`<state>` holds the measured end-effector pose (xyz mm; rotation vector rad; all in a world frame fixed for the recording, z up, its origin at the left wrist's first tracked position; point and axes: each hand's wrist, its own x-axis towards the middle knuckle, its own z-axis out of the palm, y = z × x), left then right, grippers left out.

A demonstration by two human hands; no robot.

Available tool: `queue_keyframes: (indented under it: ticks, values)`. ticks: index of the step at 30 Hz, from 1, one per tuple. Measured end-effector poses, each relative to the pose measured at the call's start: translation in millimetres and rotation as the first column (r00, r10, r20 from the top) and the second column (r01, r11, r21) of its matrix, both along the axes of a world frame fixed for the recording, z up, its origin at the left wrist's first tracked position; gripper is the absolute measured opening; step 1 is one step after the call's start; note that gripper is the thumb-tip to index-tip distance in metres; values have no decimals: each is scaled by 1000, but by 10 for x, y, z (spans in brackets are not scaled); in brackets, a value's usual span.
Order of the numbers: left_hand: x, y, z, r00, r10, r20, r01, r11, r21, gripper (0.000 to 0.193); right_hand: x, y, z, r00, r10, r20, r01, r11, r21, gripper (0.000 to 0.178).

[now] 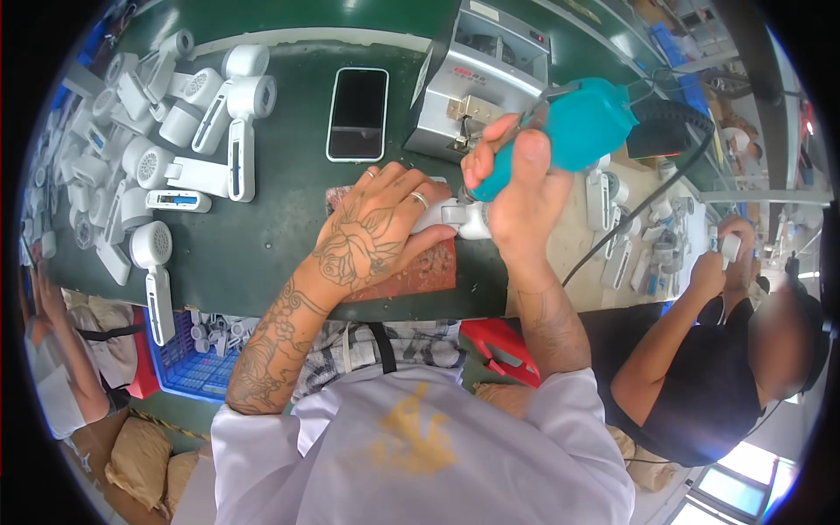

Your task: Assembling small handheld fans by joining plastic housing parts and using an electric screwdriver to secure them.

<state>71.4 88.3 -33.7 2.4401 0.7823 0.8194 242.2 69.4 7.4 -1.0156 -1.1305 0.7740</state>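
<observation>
My left hand (372, 229) is closed over a white handheld fan (473, 223), pressing it down on a worn reddish mat (429, 278). Most of the fan's handle is hidden beneath the fingers; its joint and part of its head show to the right. In my right hand (529, 197) I grip a teal corded electric screwdriver (591, 122), tilted with its lower end down at the fan. My fingers and the tool body hide much of the contact, so I cannot tell whether the bit touches a screw.
Many white handheld fans (201, 92) are heaped at the left. A phone (358, 114) lies beyond my left hand, beside a grey metal machine (477, 79). A black cable (647, 197) curves down at the right. A blue crate (188, 354) stands below the table edge. A co-worker (691, 367) sits at right.
</observation>
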Motion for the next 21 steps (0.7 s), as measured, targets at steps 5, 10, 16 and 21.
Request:
queue_keyframes:
  ticks: [5,10,16,21]
  values:
    - [-21,-7,-29,1000,-12,8,12,1000,-29,32,149,274,170,985,-159,69,144,972,188,57]
    - [-33,-9,-53,999,-18,35,19,999,-29,30,161,513,86,971,-183,154,140,956,258,49]
    - [-17,-10,-24,999,-29,38,30,999,-30,30,151,448,130,981,-160,112,138,974,180,45]
    - [-51,-8,-62,998,-8,62,10,999,-40,32,-2,42,197,991,-113,-75,114,993,12,52]
